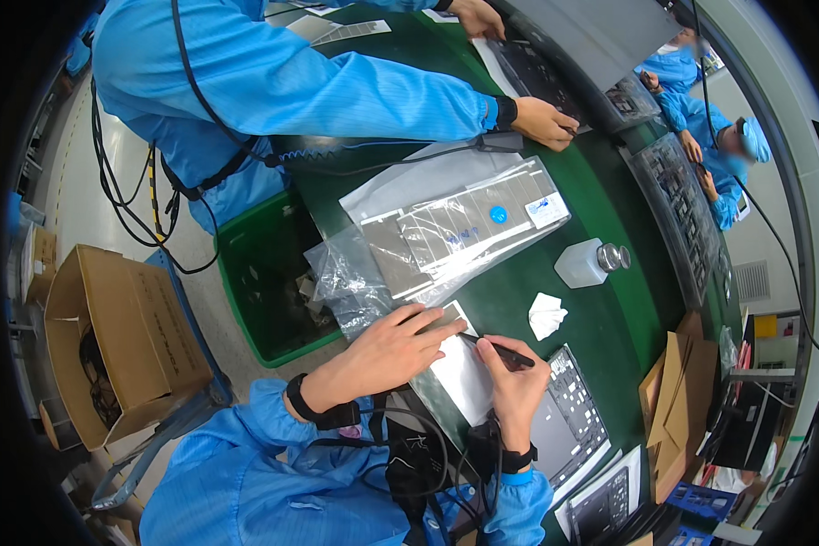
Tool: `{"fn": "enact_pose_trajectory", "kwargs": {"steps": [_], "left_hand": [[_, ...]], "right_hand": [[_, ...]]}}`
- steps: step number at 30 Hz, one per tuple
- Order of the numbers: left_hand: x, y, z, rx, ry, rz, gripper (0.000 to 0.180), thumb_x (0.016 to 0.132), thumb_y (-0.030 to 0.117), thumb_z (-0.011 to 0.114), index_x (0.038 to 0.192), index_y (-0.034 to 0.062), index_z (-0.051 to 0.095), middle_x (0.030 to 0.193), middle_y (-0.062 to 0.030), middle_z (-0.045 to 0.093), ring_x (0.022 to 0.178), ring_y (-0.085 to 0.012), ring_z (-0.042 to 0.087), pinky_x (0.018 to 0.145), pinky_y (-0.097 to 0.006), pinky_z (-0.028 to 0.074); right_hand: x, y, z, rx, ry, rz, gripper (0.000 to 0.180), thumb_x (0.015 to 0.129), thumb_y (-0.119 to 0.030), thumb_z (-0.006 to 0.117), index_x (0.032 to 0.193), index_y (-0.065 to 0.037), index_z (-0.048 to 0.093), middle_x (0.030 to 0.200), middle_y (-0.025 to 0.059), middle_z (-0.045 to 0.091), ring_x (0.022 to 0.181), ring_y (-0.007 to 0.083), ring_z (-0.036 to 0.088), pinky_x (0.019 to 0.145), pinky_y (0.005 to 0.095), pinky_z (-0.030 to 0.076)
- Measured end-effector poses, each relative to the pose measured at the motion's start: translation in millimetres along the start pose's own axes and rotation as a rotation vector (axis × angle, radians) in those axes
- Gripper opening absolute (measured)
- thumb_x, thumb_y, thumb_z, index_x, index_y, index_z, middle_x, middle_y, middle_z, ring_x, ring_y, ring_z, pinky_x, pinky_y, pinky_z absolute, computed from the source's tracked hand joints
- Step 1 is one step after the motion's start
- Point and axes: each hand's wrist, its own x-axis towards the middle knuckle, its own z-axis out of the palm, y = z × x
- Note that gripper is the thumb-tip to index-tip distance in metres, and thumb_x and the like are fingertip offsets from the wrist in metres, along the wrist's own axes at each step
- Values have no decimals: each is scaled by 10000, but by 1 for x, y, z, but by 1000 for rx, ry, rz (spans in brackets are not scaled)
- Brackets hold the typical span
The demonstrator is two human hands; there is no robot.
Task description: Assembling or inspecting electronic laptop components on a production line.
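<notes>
My left hand [387, 350] lies flat, fingers spread, pressing on a pale rectangular sheet [460, 373] on the green table [519, 291]. My right hand [511, 378] grips a thin black pen-like tool [500, 350], its tip resting on the same sheet next to my left fingertips. Just right of my right hand lies a grey keyboard frame [569, 414]. Both my wrists wear black bands with cords.
A stack of clear-bagged silver panels [469, 227] lies ahead, with a crumpled clear bag [346, 278]. A white bottle [587, 262] and a crumpled wipe [546, 316] sit to the right. A green bin [264, 282] and a cardboard box [109, 337] stand left. A co-worker in blue [273, 82] works opposite.
</notes>
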Motion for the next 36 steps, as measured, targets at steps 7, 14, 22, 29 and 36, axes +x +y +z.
{"fn": "enact_pose_trajectory", "kwargs": {"steps": [7, 14, 22, 29, 36], "left_hand": [[5, 3, -7, 17, -22, -26, 266, 927, 210, 677, 1113, 25, 724, 1439, -3, 573, 1231, -235, 562, 1027, -389, 428], [5, 4, -9, 40, -22, -27, 234, 920, 204, 687, 1063, 29, 749, 1433, -3, 580, 1204, -227, 572, 1009, -384, 430], [7, 6, -10, 30, -23, -15, 193, 922, 185, 678, 1016, 37, 758, 1438, 0, 582, 1231, -234, 556, 1021, -394, 416], [4, 8, -36, -196, 122, 147, 152, 857, 71, 680, 800, 15, 550, 1230, -144, 660, 1096, -331, 607, 923, -473, 489], [76, 105, -11, -522, 41, 318, 235, 917, 182, 723, 822, 81, 533, 778, -61, 597, 593, -254, 625, 516, -365, 491]], "right_hand": [[2, 0, -1, 124, -21, 57, 182, 894, -46, 775, 1001, 95, 733, 861, 120, 755, 801, 156, 741, 752, 237, 577], [0, 1, 1, 173, -50, 79, 189, 901, -37, 764, 1017, 105, 719, 883, 131, 755, 810, 166, 744, 764, 242, 581], [-4, 0, -7, 245, -53, 132, 188, 888, -43, 779, 1010, 92, 730, 882, 129, 757, 794, 163, 741, 752, 233, 572], [-79, -24, -172, -229, 484, -204, 178, 751, 59, 825, 914, 46, 754, 870, 126, 737, 808, 180, 674, 771, 282, 523], [-106, 54, -294, -541, 460, -80, 133, 758, -7, 819, 874, 26, 764, 833, 112, 755, 790, 189, 706, 769, 279, 521]]}}
